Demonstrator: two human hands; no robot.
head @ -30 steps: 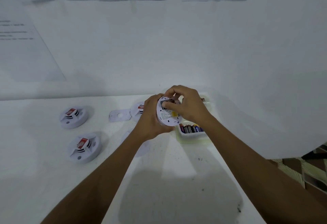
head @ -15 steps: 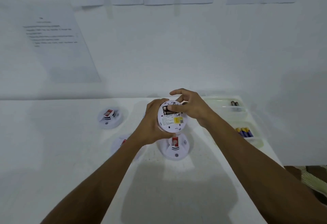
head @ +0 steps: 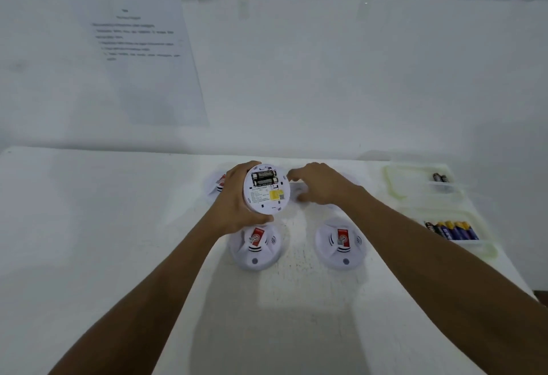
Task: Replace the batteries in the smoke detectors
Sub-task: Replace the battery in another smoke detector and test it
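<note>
smoke detector (head: 267,193) is held up above the desk (head: 103,226) by the left hand (head: 237,196), whose fingers are wrapped round its rim; its back faces the camera, with two dark batteries (head: 263,177) seated in the open compartment; the right hand (head: 320,185) is just beside it at a white plate (head: 296,189), fingers bent, and i cannot tell whether it grips the plate; a second detector (head: 256,245) and a third detector (head: 341,244) lie face up nearer; the near tray (head: 492,251) at right holds loose cells (head: 453,229)

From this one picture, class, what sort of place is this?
Likely an indoor test bench: a white table against a wall hung with printed sheets, smoke detectors laid out, batteries sorted in clear trays.
</note>
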